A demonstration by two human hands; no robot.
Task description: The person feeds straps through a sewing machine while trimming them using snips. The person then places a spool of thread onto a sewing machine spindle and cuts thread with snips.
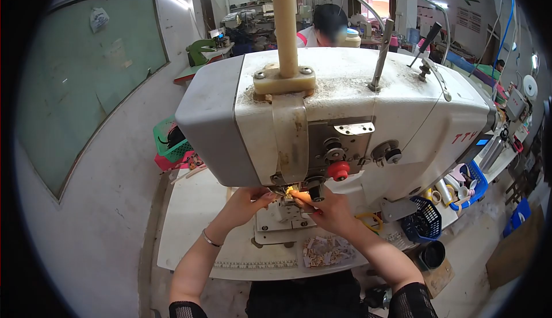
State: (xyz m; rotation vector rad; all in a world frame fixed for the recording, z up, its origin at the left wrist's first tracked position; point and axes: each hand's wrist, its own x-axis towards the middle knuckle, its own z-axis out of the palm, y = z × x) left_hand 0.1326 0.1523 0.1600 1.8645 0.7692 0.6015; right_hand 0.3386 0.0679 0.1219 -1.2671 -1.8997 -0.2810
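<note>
A large white sewing machine (345, 105) fills the middle of the view, with a red knob (338, 171) on its front. Below its head, my left hand (250, 201) reaches in from the left, fingers pinched close to the needle area; what they hold is too small to make out. My right hand (329, 207) comes from the right, fingers curled by a small yellow piece (290, 191) under the needle area. The machine head partly covers its fingers. Beneath both hands lies the metal work plate (282, 226). A pile of small pale parts (329, 251) lies near the table's front edge.
A ruler strip (259, 264) runs along the table's front edge. At the right are a dark blue basket (422, 220), a blue tray of thread spools (474, 186) and a black bin (432, 253). A green basket (171, 137) stands at the left. Another person (329, 25) is behind the machine.
</note>
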